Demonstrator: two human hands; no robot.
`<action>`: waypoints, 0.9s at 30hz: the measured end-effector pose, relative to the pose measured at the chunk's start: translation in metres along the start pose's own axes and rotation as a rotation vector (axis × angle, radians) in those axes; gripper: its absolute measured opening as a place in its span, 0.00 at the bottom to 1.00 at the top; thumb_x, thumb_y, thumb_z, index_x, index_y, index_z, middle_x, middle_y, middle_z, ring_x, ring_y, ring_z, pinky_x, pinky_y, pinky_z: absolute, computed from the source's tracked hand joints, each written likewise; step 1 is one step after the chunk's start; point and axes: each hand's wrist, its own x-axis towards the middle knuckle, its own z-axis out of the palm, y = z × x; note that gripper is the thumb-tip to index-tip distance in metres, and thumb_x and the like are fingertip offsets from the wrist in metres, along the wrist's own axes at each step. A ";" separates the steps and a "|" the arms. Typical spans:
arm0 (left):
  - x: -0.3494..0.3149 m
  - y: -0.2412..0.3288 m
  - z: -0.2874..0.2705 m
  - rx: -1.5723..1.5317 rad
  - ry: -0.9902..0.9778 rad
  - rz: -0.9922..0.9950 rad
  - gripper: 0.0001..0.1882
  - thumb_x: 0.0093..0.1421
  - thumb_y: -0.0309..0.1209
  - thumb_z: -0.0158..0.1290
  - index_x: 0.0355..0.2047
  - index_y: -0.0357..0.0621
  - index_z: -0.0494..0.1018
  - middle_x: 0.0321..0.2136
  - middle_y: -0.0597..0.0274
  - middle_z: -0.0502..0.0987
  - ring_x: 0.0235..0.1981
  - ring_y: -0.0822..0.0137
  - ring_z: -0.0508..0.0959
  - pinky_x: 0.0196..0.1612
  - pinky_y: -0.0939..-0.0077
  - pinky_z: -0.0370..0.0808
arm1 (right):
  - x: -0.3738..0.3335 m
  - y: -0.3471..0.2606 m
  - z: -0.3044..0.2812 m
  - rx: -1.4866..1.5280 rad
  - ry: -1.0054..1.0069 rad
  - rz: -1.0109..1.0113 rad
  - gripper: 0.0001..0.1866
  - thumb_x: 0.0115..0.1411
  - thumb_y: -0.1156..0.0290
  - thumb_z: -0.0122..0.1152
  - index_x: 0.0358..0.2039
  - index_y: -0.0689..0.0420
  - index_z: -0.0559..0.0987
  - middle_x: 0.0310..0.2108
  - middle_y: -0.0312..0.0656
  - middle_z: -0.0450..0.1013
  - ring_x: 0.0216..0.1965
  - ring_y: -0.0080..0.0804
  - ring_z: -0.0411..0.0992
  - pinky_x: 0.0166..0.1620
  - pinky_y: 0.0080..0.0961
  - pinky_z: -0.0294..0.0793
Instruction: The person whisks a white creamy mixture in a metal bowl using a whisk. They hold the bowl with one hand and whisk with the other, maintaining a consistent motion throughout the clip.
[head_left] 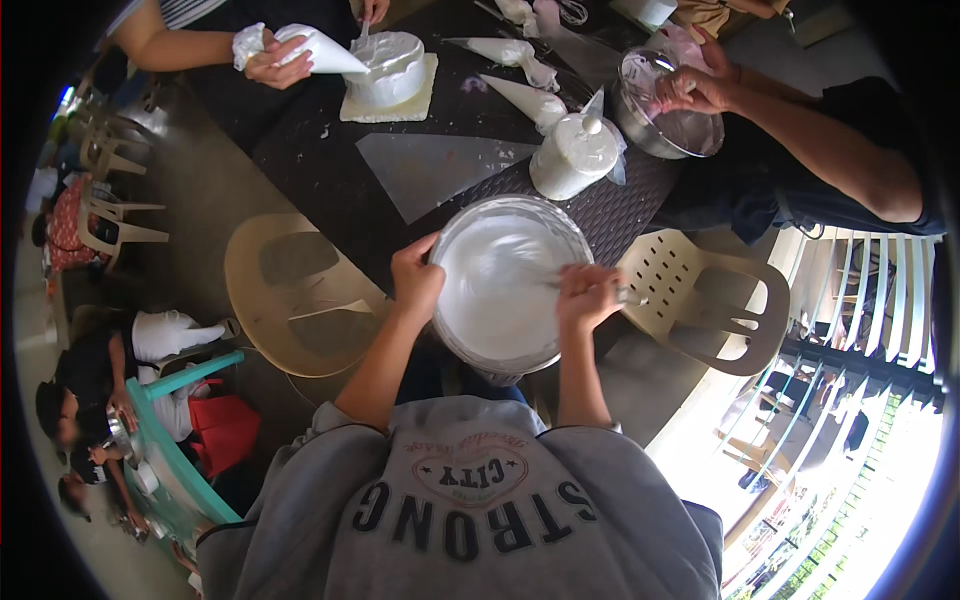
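Observation:
A large round bowl [447, 330] of fluffy white icing [490, 300] is in front of my body, by the table's near edge. My left hand [418, 277] is closed on the bowl's left rim. In my right hand [588, 296] is a whisk [632, 297], its handle end sticking out to the right. The whisk's head is smeared by motion over the icing, which shows swirl marks. Just beyond the bowl stands a white-coated cylinder [575, 158] with a small ball on top.
Across the dark table [310, 150], a person squeezes a piping bag [322, 50] by a white-iced cake [388, 72]. At right, another person's hands work over a metal bowl [685, 135]. Filled piping bags [522, 100] lie between. Plastic chairs [290, 330] flank me.

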 end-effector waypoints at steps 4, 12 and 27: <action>0.006 0.007 -0.006 -0.010 0.006 0.009 0.31 0.32 0.10 0.36 0.41 0.33 0.73 0.21 0.65 0.73 0.14 0.80 0.64 0.14 0.86 0.55 | 0.002 -0.024 -0.005 -0.195 -0.045 -0.102 0.10 0.47 0.78 0.48 0.15 0.55 0.59 0.06 0.33 0.51 0.07 0.22 0.51 0.13 0.23 0.54; 0.012 0.012 -0.010 0.115 0.035 0.096 0.28 0.36 0.11 0.35 0.39 0.33 0.73 0.28 0.60 0.77 0.25 0.76 0.72 0.27 0.86 0.67 | 0.011 -0.004 -0.014 -0.171 0.060 -0.080 0.11 0.47 0.76 0.47 0.14 0.52 0.58 0.06 0.32 0.50 0.07 0.22 0.50 0.15 0.26 0.57; 0.020 -0.005 -0.022 0.092 0.069 0.076 0.27 0.36 0.10 0.37 0.40 0.30 0.72 0.29 0.59 0.76 0.25 0.78 0.71 0.26 0.86 0.65 | -0.004 -0.002 0.001 -0.120 -0.082 -0.038 0.10 0.45 0.77 0.44 0.13 0.54 0.57 0.06 0.34 0.53 0.08 0.21 0.54 0.14 0.21 0.57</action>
